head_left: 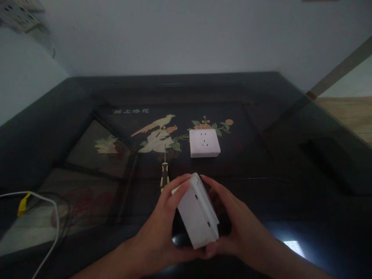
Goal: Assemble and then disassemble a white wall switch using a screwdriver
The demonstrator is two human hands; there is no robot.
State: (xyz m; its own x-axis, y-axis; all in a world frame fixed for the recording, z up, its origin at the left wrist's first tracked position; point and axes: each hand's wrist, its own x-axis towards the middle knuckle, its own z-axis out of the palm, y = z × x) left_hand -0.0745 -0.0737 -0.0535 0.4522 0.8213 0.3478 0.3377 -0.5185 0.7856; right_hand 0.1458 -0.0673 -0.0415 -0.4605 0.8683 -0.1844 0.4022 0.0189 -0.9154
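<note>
Between my two hands is a white socket box, tilted on edge, with small dark slots along its side and a thin plate against its right face. My left hand is closed around its left side, fingers at the top and thumb side below. On the other side my right hand grips the plate edge and the lower corner. Beyond them a second white wall socket lies face up on the table, its pin holes showing. A screwdriver with a black and yellow handle lies just past my left fingers, tip pointing away.
The glossy dark table has a bird-and-flower picture and reflects light. A white cable with a yellow tag runs at the left edge. A pale wall stands behind, with a power strip at upper left.
</note>
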